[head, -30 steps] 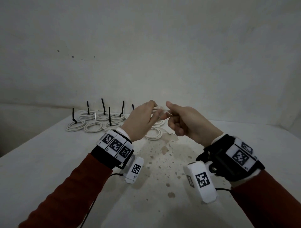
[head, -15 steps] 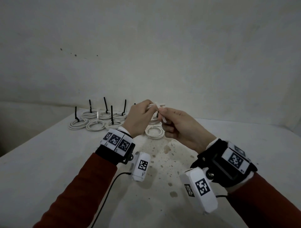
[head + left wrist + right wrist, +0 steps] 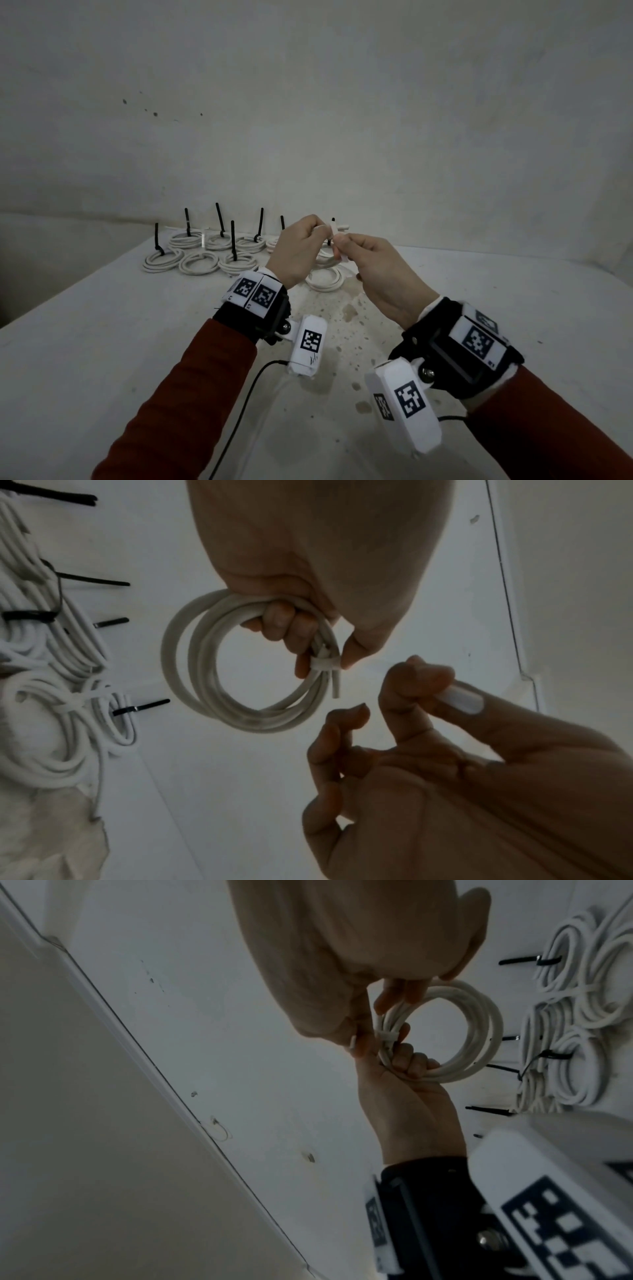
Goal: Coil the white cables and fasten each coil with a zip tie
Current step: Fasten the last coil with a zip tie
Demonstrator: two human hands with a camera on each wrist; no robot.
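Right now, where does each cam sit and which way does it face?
Head: worn on the head, looks forward and down over the table; shows both sleeves, wristbands, left hand and right hand.
Left wrist: under the left wrist, looks along the fingers at the held coil; right hand at lower right.
Right wrist: under the right wrist, faces the left hand and its wristband.
Shared: both wrist views show the held coil, its white zip tie and the tied coils.

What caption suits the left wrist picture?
Left hand grips a white cable coil while right hand pinches its white zip tie.
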